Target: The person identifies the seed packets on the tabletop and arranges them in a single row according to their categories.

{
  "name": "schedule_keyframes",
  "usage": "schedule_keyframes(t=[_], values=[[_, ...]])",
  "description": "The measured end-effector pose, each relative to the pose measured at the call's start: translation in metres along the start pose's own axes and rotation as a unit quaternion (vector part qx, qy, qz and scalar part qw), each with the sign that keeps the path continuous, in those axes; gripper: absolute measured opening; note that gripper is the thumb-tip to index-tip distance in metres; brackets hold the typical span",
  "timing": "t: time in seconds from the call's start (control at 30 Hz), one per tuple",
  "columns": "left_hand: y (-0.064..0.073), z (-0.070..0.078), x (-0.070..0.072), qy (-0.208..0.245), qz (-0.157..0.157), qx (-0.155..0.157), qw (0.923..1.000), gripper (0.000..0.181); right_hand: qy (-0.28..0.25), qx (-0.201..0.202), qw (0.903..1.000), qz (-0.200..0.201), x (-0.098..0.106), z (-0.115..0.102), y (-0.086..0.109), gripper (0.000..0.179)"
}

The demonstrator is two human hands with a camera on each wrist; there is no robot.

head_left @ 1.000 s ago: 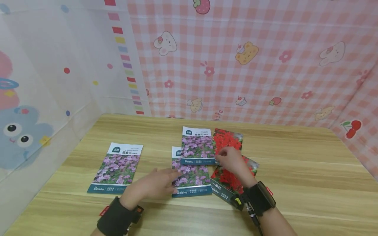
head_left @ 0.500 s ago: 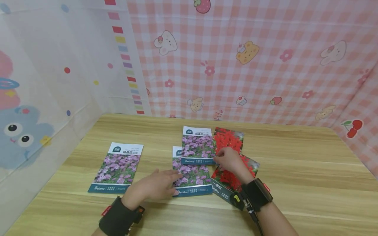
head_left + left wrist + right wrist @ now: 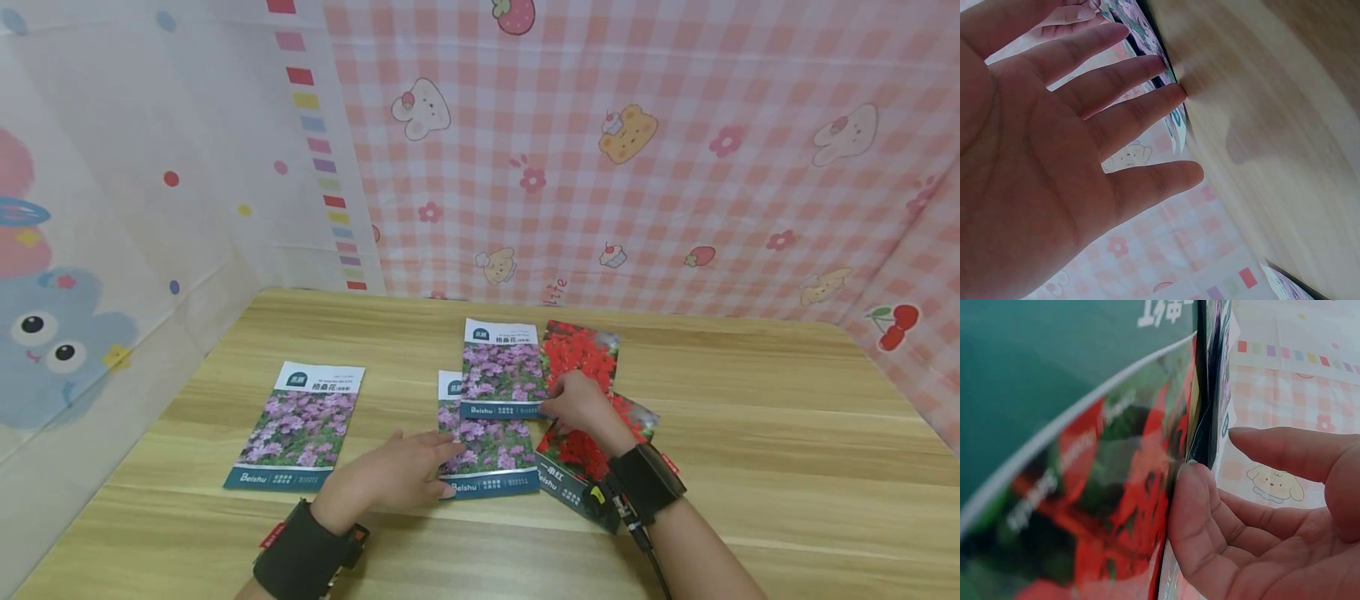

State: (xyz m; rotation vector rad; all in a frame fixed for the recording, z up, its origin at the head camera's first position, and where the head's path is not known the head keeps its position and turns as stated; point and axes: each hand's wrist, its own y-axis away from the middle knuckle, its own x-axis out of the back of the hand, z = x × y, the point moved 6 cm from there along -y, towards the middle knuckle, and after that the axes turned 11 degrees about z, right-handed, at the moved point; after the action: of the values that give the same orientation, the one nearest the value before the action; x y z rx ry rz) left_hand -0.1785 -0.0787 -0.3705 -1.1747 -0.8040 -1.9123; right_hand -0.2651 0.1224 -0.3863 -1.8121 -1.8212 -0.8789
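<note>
My right hand (image 3: 581,406) holds the lower right corner of a purple-flower seed packet (image 3: 501,367) at the back. In the right wrist view, its thumb lies on one side of the packet's edge and curled fingertips (image 3: 1191,481) on the other. This packet overlaps the top of a second purple-flower packet (image 3: 491,458). My left hand (image 3: 397,469) lies palm down with fingers spread, fingertips on that second packet's left side. Two red-flower packets, one behind (image 3: 577,354) and one tilted in front (image 3: 577,450), are partly hidden by my right hand.
Another purple-flower packet (image 3: 296,429) lies apart on the left of the wood-grain table (image 3: 750,433). A pink checked cloth (image 3: 675,200) hangs behind the table and a white patterned cloth (image 3: 210,225) at the left. A cable (image 3: 651,554) runs along my right forearm.
My right hand has settled closer against the corner of the back purple packet. The rear red packet shows slightly farther back. My left hand stays on the second packet.
</note>
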Motion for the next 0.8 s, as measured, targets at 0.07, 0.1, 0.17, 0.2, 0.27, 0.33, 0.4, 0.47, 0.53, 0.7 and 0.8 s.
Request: schedule_keyframes(t=[0.07,0.1,0.17,0.2,0.27,0.33,0.4,0.47,0.53,0.7,0.8], values=[[0.0,0.0,0.0,0.001,0.001,-0.001,1.0,0.054,0.005,0.001,1.0,0.002,0.0,-0.001,0.0,0.014],[0.0,0.0,0.0,0.002,0.001,-0.001,1.0,0.054,0.01,0.001,1.0,0.002,0.0,-0.001,0.0,0.015],[0.0,0.0,0.0,0.003,0.0,0.0,1.0,0.054,0.018,0.0,0.9998,0.003,0.0,-0.002,-0.001,0.016],[0.0,0.0,0.0,0.003,-0.001,0.001,1.0,0.054,0.024,0.0,0.9997,0.003,0.0,-0.002,-0.002,0.017],[0.0,0.0,0.0,0.002,-0.001,0.002,1.0,0.054,0.034,-0.002,0.9994,0.006,-0.001,-0.003,-0.003,0.018],[0.001,0.001,0.0,0.003,-0.003,0.002,1.0,0.054,0.041,-0.007,0.9991,0.01,-0.001,-0.004,-0.004,0.018],[0.001,0.001,0.0,0.005,-0.004,0.002,1.0,0.053,0.048,-0.012,0.9987,0.015,-0.002,-0.005,-0.005,0.017],[0.001,0.001,0.0,0.005,-0.005,0.002,1.0,0.053,0.05,-0.014,0.9985,0.017,-0.003,-0.006,-0.005,0.019],[0.001,0.001,0.0,0.003,-0.005,0.003,1.0,0.054,0.055,-0.011,0.9982,0.02,-0.004,-0.008,-0.005,0.024],[0.001,0.001,0.001,-0.001,-0.004,0.0,1.0,0.054,0.055,-0.002,0.998,0.03,-0.006,-0.011,-0.006,0.029],[0.001,0.002,0.001,-0.001,-0.003,-0.003,1.0,0.054,0.034,-0.012,0.9987,0.036,-0.005,-0.01,-0.005,0.026]])
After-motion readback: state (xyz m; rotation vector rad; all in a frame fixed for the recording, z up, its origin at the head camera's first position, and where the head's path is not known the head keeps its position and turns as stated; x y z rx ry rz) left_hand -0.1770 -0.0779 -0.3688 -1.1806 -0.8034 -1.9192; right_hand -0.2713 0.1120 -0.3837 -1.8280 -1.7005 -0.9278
